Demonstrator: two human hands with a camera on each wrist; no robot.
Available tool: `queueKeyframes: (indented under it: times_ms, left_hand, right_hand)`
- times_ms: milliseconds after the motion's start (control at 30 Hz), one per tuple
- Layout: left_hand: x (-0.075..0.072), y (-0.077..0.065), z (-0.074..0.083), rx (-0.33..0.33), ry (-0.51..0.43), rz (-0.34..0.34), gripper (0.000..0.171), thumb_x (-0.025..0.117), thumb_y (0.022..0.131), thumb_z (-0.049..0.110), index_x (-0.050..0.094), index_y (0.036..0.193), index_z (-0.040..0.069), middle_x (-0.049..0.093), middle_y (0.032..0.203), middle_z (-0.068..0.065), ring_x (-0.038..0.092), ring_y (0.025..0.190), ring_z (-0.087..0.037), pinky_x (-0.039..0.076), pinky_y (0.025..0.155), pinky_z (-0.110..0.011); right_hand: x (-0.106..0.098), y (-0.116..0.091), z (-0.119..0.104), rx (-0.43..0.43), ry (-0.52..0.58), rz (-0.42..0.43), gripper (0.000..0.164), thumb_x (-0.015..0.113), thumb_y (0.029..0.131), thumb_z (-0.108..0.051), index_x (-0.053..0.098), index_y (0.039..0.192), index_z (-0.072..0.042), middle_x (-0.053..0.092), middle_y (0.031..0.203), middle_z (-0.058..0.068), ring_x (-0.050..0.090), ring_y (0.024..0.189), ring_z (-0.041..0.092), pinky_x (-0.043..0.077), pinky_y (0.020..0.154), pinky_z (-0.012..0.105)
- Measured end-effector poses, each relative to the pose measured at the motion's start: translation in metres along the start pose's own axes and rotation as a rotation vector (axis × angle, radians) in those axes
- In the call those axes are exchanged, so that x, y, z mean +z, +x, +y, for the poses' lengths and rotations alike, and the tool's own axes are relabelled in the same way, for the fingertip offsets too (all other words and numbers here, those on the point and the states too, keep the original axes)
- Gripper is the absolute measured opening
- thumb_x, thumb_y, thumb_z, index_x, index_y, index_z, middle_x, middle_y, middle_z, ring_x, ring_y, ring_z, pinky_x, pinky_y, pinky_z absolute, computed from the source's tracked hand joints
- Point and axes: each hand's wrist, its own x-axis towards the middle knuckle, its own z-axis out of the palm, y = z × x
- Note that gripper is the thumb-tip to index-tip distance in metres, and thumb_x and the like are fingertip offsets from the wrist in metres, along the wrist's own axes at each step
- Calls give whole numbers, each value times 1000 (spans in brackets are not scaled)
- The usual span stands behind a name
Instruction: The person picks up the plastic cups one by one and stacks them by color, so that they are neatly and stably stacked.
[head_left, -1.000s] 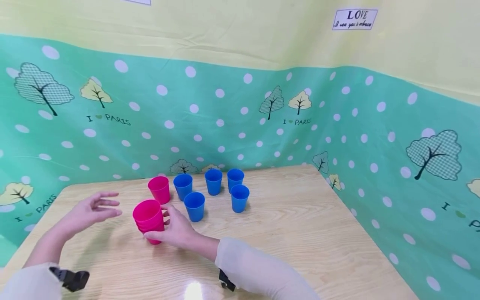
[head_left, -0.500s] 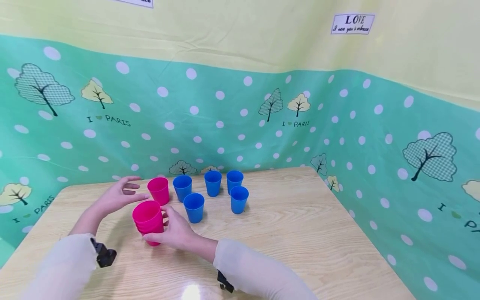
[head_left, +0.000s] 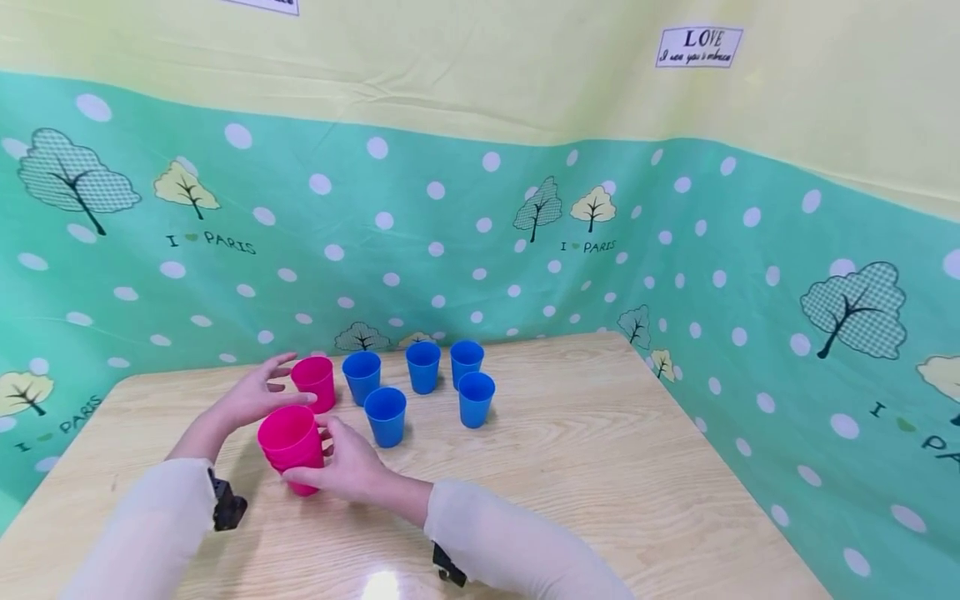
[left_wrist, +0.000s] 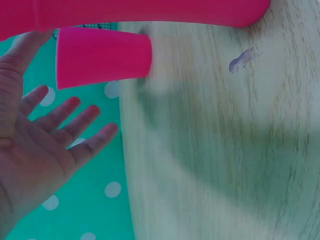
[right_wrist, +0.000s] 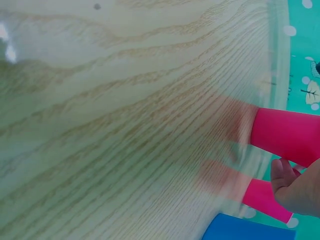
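Note:
My right hand [head_left: 347, 467] holds a stack of nested pink plastic cups [head_left: 288, 442] upright near the left of the table, thumb in front and fingers round the far side. Behind the stack stands a single pink cup [head_left: 315, 385], mouth up. My left hand [head_left: 255, 397] reaches to the left side of that cup, its thumb overlapping the cup's lower front in the head view. In the left wrist view the left fingers [left_wrist: 82, 127] are spread, apart from the single pink cup. The right wrist view shows the right hand [right_wrist: 302, 190] at the stack's side.
Several blue cups stand upright right of the pink ones, the nearest blue cup [head_left: 386, 418] just beside the right hand. A wooden table [head_left: 600, 467] lies beneath everything. A green dotted curtain [head_left: 420, 217] hangs behind the table and along its right side.
My left hand has moved right and forward, from the table's left side to the single pink cup. My right hand still holds the stack in the same place.

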Motion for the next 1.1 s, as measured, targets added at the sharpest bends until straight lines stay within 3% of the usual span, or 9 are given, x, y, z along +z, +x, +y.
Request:
queueKeyframes:
  times_ms: [233, 600, 900, 1100]
  left_hand:
    - [5, 8, -5, -40, -17, 11, 97, 66, 84, 42, 8, 147, -3, 30, 139, -36, 39, 122, -53, 49, 89, -54]
    - [8, 13, 1, -104, 21, 36, 98, 62, 84, 51, 11, 145, -6, 31, 137, -37, 40, 120, -52, 49, 89, -54]
    - [14, 15, -1, -127, -10, 78, 93, 63, 83, 53, 22, 141, -8, 39, 133, -33, 46, 116, -47, 53, 85, -45]
    - [11, 14, -1, -105, -14, 119, 95, 63, 82, 55, 21, 140, -7, 37, 135, -33, 42, 119, -48, 51, 87, -49]
  right_hand:
    - [0, 0, 0, 7, 0, -8, 62, 78, 75, -33, 44, 126, -27, 58, 110, -17, 52, 91, -4, 49, 70, 15]
    - [0, 0, 1, 20, -3, -10, 60, 77, 75, -34, 44, 126, -27, 58, 109, -17, 52, 91, -3, 48, 70, 16]
    - [1, 0, 1, 28, -26, -7, 60, 76, 76, -37, 44, 125, -29, 58, 109, -16, 53, 91, -2, 48, 70, 16]
    - [0, 0, 2, 24, -18, -6, 62, 76, 76, -36, 44, 128, -29, 58, 110, -15, 53, 91, -2, 48, 69, 16]
